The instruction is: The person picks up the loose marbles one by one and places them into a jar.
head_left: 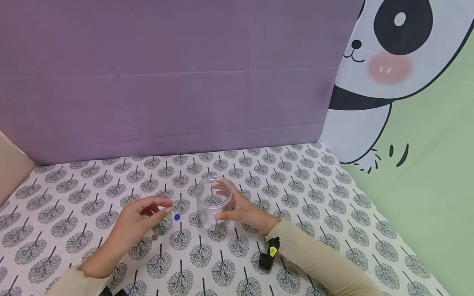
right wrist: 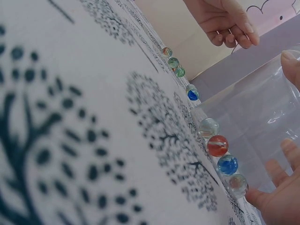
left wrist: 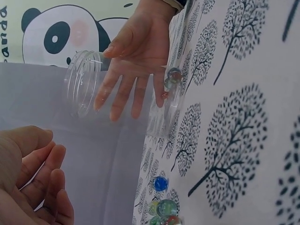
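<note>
My right hand [head_left: 242,207] holds a clear plastic jar [head_left: 214,201] from its right side, thumb in front and fingers behind. The jar stands upright on the cloth, its round mouth uncovered. Several glass marbles lie at its bottom, among them a red marble [right wrist: 217,146] and a blue one [right wrist: 228,165]. Left of the jar, my left hand [head_left: 138,218] hovers with fingers loosely bent and thumb near the fingertips; nothing shows between them. Beneath it on the cloth lie a blue marble [left wrist: 160,183], a green marble [left wrist: 167,207] and others, partly hidden by the hand in the head view.
A white cloth [head_left: 222,263] printed with dark trees covers the table. Behind it hangs a purple backdrop [head_left: 177,82], and a panda picture [head_left: 370,74] is on the right. A black wrist strap [head_left: 269,253] is on my right arm.
</note>
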Tool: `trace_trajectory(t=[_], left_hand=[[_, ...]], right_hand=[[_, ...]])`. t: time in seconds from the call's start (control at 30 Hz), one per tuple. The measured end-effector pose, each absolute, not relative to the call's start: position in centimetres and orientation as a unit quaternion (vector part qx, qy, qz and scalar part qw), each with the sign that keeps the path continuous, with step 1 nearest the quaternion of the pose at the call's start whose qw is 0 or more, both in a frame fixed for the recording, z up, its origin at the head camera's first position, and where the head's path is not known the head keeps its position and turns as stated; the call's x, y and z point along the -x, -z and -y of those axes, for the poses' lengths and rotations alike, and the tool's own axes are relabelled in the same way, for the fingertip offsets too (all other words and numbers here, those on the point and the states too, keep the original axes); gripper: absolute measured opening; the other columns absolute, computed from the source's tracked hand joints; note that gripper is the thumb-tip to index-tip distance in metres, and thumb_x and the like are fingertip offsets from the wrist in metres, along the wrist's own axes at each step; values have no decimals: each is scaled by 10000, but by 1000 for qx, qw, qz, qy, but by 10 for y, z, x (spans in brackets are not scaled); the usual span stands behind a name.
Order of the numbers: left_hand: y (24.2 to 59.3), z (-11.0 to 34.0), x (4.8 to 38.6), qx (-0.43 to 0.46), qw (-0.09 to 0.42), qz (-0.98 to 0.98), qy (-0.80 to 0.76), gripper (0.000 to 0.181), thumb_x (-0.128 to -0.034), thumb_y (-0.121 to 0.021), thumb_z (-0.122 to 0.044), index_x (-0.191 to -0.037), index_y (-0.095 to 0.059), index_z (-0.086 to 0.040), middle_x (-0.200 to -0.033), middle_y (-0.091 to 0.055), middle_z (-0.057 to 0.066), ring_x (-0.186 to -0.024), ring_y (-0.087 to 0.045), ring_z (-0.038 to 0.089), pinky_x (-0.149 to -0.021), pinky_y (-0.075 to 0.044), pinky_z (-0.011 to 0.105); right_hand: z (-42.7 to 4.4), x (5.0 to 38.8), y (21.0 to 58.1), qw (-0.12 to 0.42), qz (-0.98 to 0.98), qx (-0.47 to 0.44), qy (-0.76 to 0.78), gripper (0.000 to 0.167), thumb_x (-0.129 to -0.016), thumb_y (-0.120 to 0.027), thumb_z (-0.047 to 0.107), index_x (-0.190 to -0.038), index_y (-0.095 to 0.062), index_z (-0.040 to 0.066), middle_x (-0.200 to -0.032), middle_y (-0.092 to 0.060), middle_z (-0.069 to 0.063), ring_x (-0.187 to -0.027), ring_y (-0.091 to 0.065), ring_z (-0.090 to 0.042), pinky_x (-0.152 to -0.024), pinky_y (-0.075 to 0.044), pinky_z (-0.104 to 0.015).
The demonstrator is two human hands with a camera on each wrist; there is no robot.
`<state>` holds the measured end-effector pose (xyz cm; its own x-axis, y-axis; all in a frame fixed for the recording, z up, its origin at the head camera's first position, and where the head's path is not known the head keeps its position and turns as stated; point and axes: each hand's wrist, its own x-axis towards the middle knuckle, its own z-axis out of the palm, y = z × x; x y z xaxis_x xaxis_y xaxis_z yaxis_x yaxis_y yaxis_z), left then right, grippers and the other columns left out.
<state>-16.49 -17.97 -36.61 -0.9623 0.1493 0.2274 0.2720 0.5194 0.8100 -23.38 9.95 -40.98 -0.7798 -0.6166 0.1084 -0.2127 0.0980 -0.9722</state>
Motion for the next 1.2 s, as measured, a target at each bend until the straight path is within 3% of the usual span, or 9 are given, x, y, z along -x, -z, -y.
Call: trace_trajectory(t=[0.3,0.57,0.77,0.9,1.2], left_hand=[[371,185,162,108,53,873,473,231,-868,-674,-153,-1080,-668,-62,-917,-678,85,-687,-569,128,-531,-475,256],[374,191,159,113,59,878,461,213,-870,-662,-138,-1063,-667,-45,-809,-667,73,-671,-579,129,-556,-465,230],[378,194,158,107,61,881,456,222,-860,-684,-160,-1059,-676,-62,-853,-661,57,-681,-564,120,-589,-456,237],[380,197,158,96,50,886,451,211,-867,-679,-189,-1048,-682,-80,-911,-675,58,-699,-559,110,-598,-459,244],[383,201,160,97,40,884,455,210,-867,-673,-157,-1057,-679,-68,-912,-680,76,-715,-561,116,-622,-466,237]], right_hand=[[-100,234,412,169,-728,288,600,953,-735,-790,324,-1461,-174,355,-1507,-283,56,-1376,-287,-204,-1053,-344,-395],[-100,233,412,171,-722,280,609,926,-760,-776,184,-1462,-190,336,-1504,-292,42,-1372,-301,-245,-1067,-323,-439],[-100,233,412,172,-723,283,607,920,-771,-768,183,-1465,-184,331,-1508,-287,26,-1357,-321,-295,-1045,-350,-451],[-100,233,411,170,-727,279,604,918,-762,-774,187,-1455,-197,358,-1502,-292,61,-1373,-300,-230,-1067,-317,-455],[-100,234,410,166,-730,281,601,926,-761,-772,159,-1463,-192,328,-1504,-295,49,-1373,-299,-228,-1064,-329,-438]])
